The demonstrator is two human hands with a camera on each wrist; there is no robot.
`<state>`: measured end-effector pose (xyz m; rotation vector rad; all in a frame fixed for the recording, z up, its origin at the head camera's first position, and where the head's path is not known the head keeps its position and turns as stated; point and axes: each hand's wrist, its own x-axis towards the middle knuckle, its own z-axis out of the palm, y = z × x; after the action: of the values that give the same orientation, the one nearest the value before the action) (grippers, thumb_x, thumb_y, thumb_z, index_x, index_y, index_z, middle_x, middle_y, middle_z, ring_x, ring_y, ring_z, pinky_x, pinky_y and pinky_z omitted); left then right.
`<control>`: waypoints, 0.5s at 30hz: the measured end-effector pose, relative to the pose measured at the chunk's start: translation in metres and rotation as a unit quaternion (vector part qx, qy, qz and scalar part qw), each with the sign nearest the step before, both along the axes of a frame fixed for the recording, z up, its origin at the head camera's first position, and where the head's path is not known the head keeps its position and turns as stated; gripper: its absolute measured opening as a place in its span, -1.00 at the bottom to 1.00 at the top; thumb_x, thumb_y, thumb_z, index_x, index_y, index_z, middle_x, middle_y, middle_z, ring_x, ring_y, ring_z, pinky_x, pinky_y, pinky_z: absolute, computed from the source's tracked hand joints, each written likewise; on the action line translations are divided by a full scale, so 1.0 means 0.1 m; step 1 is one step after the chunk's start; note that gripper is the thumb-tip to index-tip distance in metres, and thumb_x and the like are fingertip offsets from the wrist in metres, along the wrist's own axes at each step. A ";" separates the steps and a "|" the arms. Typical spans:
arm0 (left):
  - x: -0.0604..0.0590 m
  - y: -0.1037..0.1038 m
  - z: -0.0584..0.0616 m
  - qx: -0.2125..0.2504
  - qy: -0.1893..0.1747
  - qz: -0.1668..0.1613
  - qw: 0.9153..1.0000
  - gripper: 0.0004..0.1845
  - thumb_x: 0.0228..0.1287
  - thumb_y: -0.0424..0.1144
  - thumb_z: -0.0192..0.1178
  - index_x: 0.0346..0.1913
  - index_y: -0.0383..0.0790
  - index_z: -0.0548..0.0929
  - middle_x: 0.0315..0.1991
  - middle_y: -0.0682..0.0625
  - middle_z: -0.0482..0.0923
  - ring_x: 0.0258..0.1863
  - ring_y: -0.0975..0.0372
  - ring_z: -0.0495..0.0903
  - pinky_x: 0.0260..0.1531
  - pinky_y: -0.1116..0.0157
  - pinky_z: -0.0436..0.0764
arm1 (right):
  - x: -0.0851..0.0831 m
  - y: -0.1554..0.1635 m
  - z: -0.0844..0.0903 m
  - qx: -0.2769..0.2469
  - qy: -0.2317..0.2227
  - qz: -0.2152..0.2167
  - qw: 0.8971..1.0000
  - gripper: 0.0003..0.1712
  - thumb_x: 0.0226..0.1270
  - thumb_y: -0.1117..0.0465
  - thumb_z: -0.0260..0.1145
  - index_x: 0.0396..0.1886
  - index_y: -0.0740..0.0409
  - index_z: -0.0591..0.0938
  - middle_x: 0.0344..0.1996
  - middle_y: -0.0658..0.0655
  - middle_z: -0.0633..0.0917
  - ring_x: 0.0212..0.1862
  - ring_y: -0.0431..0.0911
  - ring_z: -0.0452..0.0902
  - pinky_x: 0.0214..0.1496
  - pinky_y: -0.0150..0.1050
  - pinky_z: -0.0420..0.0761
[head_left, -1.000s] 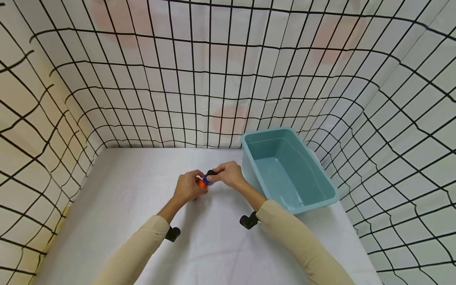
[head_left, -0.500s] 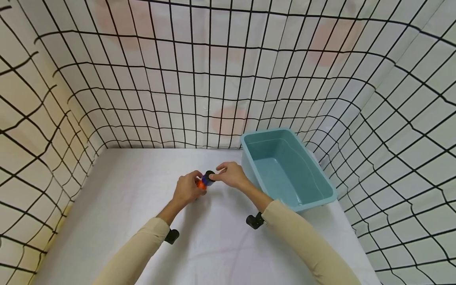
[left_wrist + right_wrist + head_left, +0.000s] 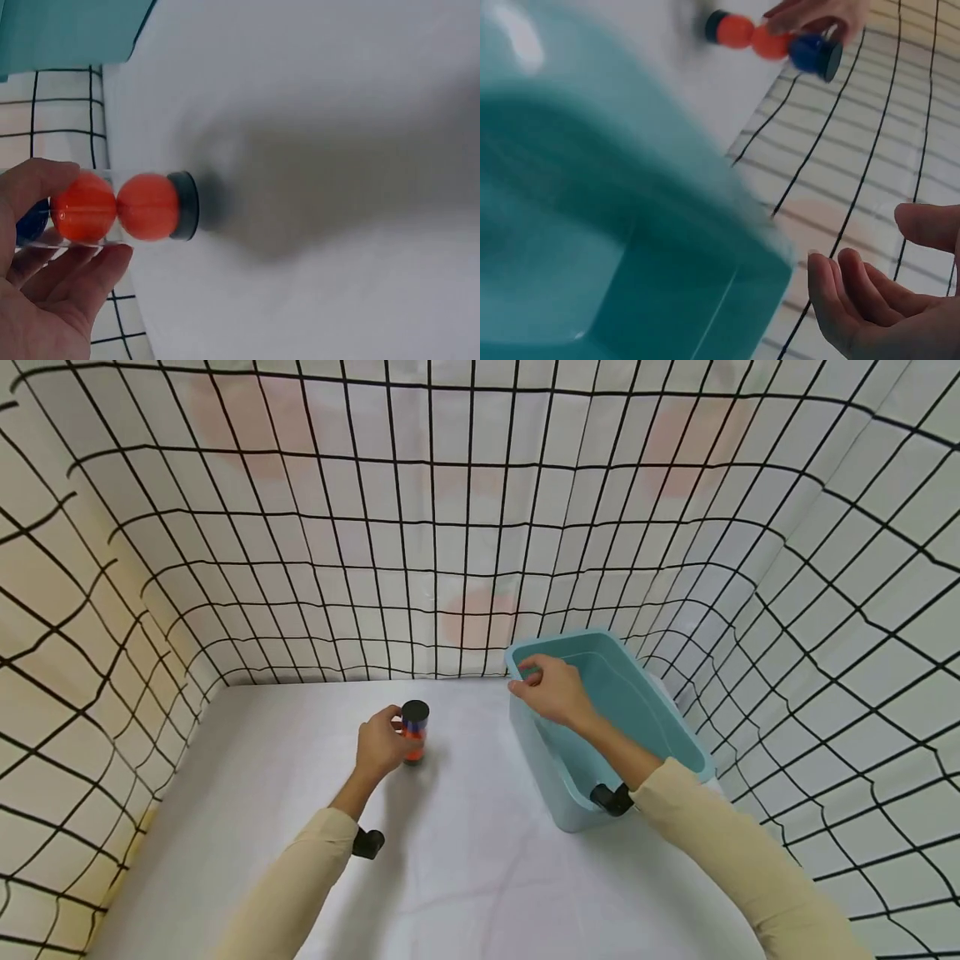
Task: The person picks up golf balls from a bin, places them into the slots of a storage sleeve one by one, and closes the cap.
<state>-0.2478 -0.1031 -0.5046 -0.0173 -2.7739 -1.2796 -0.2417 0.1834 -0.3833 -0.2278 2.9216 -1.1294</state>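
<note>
My left hand (image 3: 381,745) grips a clear tube (image 3: 414,735) with black caps at both ends. Two orange balls (image 3: 84,208) and a blue one (image 3: 31,223) show through its wall, the blue one at the end nearer the upper cap (image 3: 416,711). Upright in the head view, the tube has its lower black cap (image 3: 186,205) close over the white table. Away to the right, my right hand (image 3: 557,693) is over the near left part of a teal bin (image 3: 534,752). Its fingers (image 3: 885,300) are loosely bent and apart from the thumb, with nothing between them.
Black wire mesh (image 3: 450,535) rises behind the table (image 3: 300,718) and on both sides, with pale cloth beyond it. The bin's tall walls stand at the back right. A black wrist camera (image 3: 611,799) overlaps the bin's near rim.
My right hand has let go of the tube's black cap and moved right, over the bin. The tube, tilted before, is now upright and a little further left in my left hand.
</note>
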 end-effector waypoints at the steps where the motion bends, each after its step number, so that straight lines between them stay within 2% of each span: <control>1: -0.02 0.00 -0.02 0.005 0.000 0.009 1.000 -0.54 -0.10 -0.24 0.51 -0.06 -0.30 0.69 -0.14 -0.28 0.77 -0.01 -0.18 0.69 0.01 -0.03 0.54 | 0.00 0.07 0.00 -0.001 0.000 -0.005 1.000 -0.46 0.43 0.05 0.31 0.26 0.29 0.56 -0.10 0.29 0.77 -0.14 0.12 0.72 -0.11 0.02 0.68; 9: -0.07 0.02 -0.12 0.032 -0.007 0.058 0.998 -0.52 -0.10 -0.30 0.49 -0.03 -0.36 0.67 -0.10 -0.35 0.74 0.02 -0.23 0.67 0.00 -0.08 0.60 | 0.07 0.46 -0.15 0.020 -0.016 -0.024 0.999 -0.44 0.44 0.07 0.29 0.29 0.33 0.52 -0.09 0.32 0.75 -0.13 0.13 0.71 -0.10 0.04 0.67; 15: -0.06 0.03 -0.09 0.019 -0.031 0.042 0.998 -0.47 -0.03 -0.28 0.51 0.05 -0.36 0.62 -0.05 -0.36 0.72 0.04 -0.26 0.65 -0.01 -0.07 0.63 | 0.09 0.58 -0.20 0.034 -0.017 -0.029 0.999 -0.43 0.46 0.06 0.28 0.30 0.34 0.51 -0.08 0.33 0.75 -0.13 0.14 0.71 -0.10 0.05 0.67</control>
<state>-0.2539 -0.1001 -0.5138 0.1440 -2.7687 -1.3330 -0.2326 0.2415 -0.4035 -0.1225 2.9480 -1.0259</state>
